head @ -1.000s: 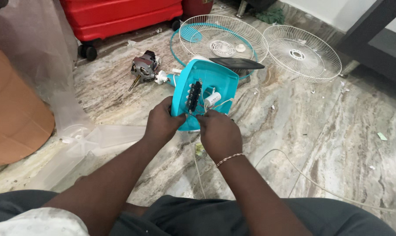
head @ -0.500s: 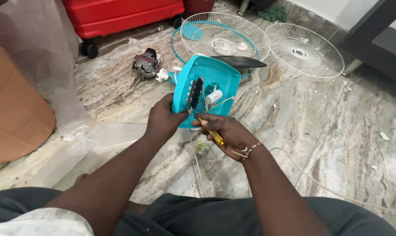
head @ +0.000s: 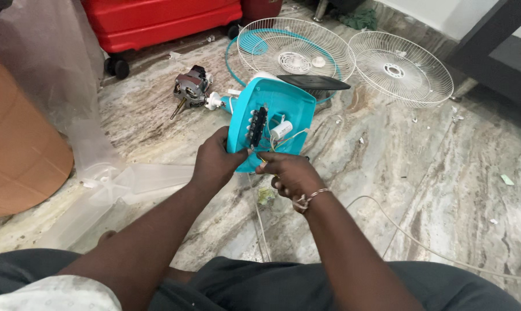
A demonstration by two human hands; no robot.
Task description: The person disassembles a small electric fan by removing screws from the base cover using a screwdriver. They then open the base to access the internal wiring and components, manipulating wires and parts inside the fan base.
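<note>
I hold a teal plastic fan housing (head: 288, 99) upright on the marble floor, its open inside facing me. Inside it are a black switch block (head: 256, 125), a small white cylinder (head: 282, 129) and thin wires. My left hand (head: 214, 162) grips the housing's lower left edge. My right hand (head: 289, 175) is curled at the lower edge by the wires, closed around a thin yellow screwdriver that is mostly hidden in the fist. A bracelet sits on that wrist.
A bare fan motor (head: 191, 86) lies behind the housing. Two white wire fan grilles (head: 295, 49) (head: 401, 69) lie further back, and a red wheeled case (head: 162, 20) beyond. A brown round container (head: 18, 150) and clear plastic sheet (head: 116, 178) are left. A white cord (head: 421, 245) trails right.
My right hand left the housing, turned palm up with a yellow screwdriver in it, then came back to the housing's lower edge. The left hand kept its grip.
</note>
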